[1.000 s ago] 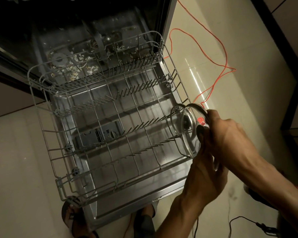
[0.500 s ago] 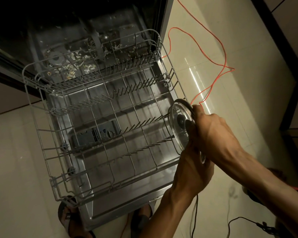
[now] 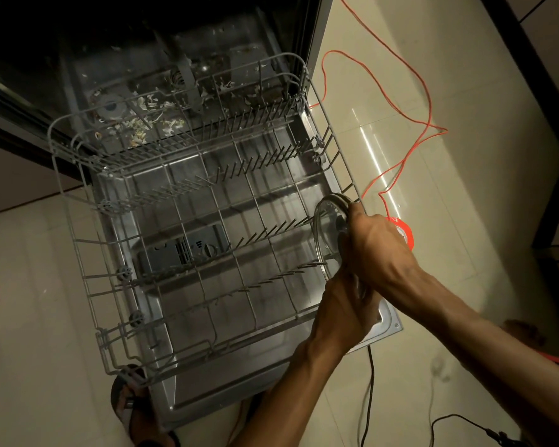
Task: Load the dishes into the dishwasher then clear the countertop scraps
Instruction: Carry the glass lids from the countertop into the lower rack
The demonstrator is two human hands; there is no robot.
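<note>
A round glass lid [image 3: 328,235] with a dark rim stands on edge at the right side of the pulled-out grey wire rack [image 3: 188,221] (bare of other dishes), among its tines, over the open dishwasher door [image 3: 207,395].

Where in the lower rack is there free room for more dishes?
Nearly all of the lower rack is bare: the tine rows from its left wall across to the glass lid hold nothing. It is crowded only at the right edge, where the right hand and left hand hold that lid upright.
</note>
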